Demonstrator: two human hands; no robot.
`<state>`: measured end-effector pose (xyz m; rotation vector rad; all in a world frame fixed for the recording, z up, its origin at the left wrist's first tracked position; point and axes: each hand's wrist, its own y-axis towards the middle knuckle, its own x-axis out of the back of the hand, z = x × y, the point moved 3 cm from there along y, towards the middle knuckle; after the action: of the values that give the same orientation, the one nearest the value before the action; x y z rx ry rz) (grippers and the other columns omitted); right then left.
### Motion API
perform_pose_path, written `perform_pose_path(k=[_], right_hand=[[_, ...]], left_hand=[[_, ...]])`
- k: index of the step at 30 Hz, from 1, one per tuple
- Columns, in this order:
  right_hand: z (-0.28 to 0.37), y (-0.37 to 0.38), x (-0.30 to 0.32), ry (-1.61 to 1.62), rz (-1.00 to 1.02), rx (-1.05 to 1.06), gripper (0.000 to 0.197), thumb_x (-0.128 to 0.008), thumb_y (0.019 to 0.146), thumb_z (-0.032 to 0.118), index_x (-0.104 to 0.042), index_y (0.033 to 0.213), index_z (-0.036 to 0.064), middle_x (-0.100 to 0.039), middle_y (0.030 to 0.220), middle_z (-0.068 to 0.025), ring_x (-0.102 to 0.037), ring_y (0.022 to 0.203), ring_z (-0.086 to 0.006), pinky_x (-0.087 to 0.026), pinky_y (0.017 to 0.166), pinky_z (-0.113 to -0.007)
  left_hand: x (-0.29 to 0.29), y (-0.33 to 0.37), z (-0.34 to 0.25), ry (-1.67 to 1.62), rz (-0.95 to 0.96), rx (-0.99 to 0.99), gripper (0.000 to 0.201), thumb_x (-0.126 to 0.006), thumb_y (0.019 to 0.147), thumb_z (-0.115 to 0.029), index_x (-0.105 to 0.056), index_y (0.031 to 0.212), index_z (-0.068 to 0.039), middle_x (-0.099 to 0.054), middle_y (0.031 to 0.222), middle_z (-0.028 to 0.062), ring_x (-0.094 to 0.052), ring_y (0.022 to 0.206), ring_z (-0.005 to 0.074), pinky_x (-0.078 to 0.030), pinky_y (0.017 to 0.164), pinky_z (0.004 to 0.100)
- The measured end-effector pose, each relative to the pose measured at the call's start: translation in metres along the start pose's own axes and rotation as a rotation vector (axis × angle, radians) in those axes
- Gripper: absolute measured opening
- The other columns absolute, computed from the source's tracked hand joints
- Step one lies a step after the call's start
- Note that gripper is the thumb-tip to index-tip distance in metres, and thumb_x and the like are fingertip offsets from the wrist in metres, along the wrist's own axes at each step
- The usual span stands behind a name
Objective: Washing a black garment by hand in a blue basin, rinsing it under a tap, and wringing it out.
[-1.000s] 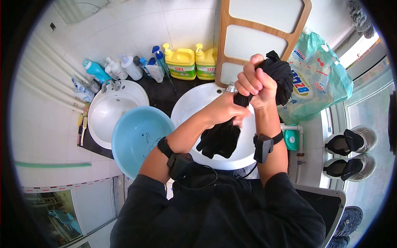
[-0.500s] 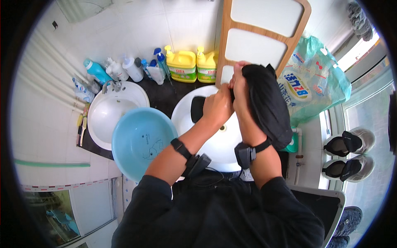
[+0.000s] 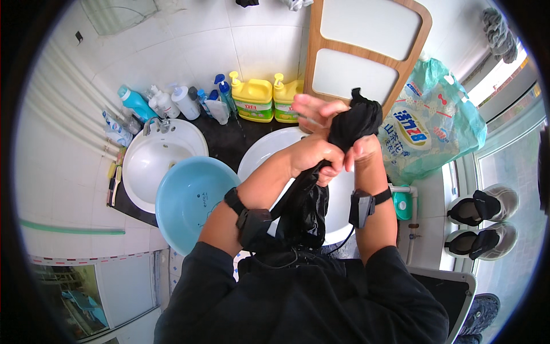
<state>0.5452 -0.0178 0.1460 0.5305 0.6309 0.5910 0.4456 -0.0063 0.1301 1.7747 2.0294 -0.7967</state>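
Observation:
A black cloth [image 3: 356, 121], bunched at its top and smooth and shiny in its lower part, is held over the white basin [image 3: 260, 150] in front of me. My left hand [image 3: 316, 157] is closed round its narrow, twisted middle, and the lower part hangs below that fist toward my body. My right hand [image 3: 366, 150] is against the bunched upper end, partly hidden by it. Its fingers reach out past the cloth's left side, stretched and slightly blurred, while its thumb lies near my left fist.
A light blue tub [image 3: 192, 195] stands left, overlapping a second white sink [image 3: 146, 155]. Bottles and yellow jugs [image 3: 252, 100] line the back wall. A wood-framed white panel [image 3: 355, 71] leans behind. At right are a green plastic bag [image 3: 441, 123], pipes and shoes [image 3: 492, 206].
The black cloth no longer lies over my right forearm; it is now bunched upright at my hands, with a length hanging below. My right hand's fingers have spread, and both hands have shifted.

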Motion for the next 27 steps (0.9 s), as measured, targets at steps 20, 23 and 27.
perform_pose_path(k=[20,23,27], right_hand=[[-0.013,-0.003,0.000,-0.535,-1.231,-0.012,0.013,-0.056,0.092,0.009,-0.051,0.103,0.0039,-0.041,0.060,0.0003,-0.036,0.047,-0.0092,-0.034,0.045,-0.027],[-0.013,-0.007,0.001,-0.537,-1.260,0.017,0.015,-0.056,0.092,0.010,-0.051,0.104,0.0036,-0.043,0.061,0.0000,-0.039,0.048,-0.0093,-0.036,0.047,-0.026],[-0.005,-0.007,0.007,-0.497,-1.182,-0.054,0.020,-0.057,0.090,0.010,-0.052,0.108,0.0021,-0.046,0.064,-0.0014,-0.045,0.053,-0.0122,-0.041,0.052,-0.028]], left_hand=[[0.029,0.018,0.035,1.464,-1.067,-0.553,0.032,-0.064,0.077,-0.015,-0.045,0.099,-0.001,-0.061,0.063,0.0213,-0.064,0.061,0.0406,-0.051,0.055,0.0493],[0.029,0.019,0.036,1.474,-1.056,-0.647,0.028,-0.064,0.076,-0.014,-0.048,0.095,0.000,-0.060,0.063,0.0227,-0.063,0.061,0.0414,-0.050,0.055,0.0510],[0.028,0.021,0.026,1.223,-0.957,-0.623,0.023,-0.065,0.073,-0.014,-0.059,0.087,0.004,-0.062,0.068,0.0244,-0.064,0.068,0.0419,-0.050,0.060,0.0481]])
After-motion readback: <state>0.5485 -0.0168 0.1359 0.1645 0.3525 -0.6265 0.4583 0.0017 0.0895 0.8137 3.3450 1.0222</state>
